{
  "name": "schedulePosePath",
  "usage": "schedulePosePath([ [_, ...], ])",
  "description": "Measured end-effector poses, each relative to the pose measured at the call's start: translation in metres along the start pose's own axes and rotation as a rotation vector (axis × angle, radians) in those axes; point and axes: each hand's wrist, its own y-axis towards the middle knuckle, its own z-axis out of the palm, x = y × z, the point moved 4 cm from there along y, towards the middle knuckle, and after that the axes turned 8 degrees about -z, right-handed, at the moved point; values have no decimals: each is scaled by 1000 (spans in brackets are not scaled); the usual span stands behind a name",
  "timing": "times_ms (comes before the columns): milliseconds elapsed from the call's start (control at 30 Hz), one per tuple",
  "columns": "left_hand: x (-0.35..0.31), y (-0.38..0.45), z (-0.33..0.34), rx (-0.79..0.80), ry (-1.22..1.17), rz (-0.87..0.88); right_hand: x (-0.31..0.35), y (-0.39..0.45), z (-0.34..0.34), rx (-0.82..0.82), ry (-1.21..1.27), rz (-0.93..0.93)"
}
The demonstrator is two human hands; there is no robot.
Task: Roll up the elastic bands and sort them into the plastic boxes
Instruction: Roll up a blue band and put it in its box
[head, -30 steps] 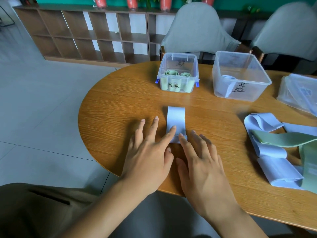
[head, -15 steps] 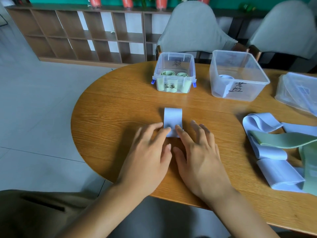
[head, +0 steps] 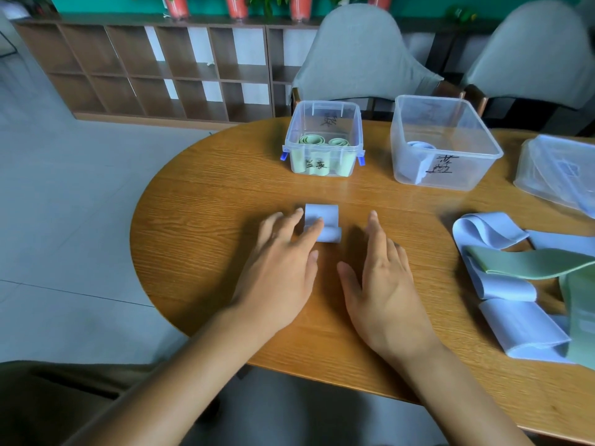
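Left hand (head: 279,275) on blue band (head: 325,223)

1. Both forearms were bare to the near edge of the wooden table (head: 199,201), with no sleeve showing.
2. The left hand (head: 277,278) and right hand (head: 383,294) wore no gloves, rings or watch.
3. Below the table's near edge, dark olive-brown cloth covered the lap.

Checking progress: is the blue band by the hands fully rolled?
Partly rolled. The blue band has a roll at its near end, a flat tail beyond; left hand touches it.
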Motion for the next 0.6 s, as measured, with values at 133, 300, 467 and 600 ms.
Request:
schedulePosePath([
  [133, 4, 14, 6, 28, 19, -24, 2, -1, 2, -1, -46, -24],
  [300, 3, 29, 8, 52, 38, -54, 2, -1, 3, -5, -69, -28],
  [467, 1, 39, 8, 9, -31, -24, 4, -1, 2, -3, -63, -37],
  [600, 2, 42, 9, -22, -181, 21, 1, 1, -1, -39, 28, -28],
])
